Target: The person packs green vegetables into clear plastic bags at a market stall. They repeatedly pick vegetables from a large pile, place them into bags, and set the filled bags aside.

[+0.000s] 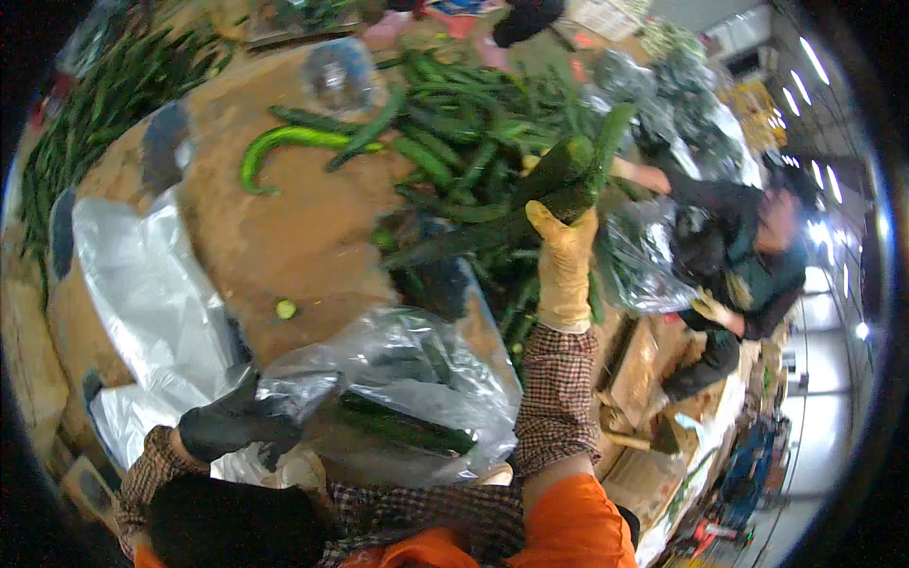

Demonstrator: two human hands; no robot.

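My right hand (564, 248), in a yellow rubber glove, reaches forward and grips cucumbers (561, 170) over the big pile. My left hand (238, 426), in a dark glove, is at the edge of a clear plastic bag (426, 355) and seems to pinch it; the fingertips are partly hidden by the film. Inside that bag lie a few dark green cucumbers (405, 422). Left of it, flattened plastic bags (149, 284) are spread on the brown work surface. A curved, lighter green cucumber (284, 138) rests near the pile.
At the right a co-worker (746, 248) in dark clothes holds a clear bag of cucumbers (639, 263). Another heap of long cucumbers (135, 99) lies at the upper left. A cut cucumber end (285, 309) is on the surface. Cardboard boxes (643, 476) stand at the lower right.
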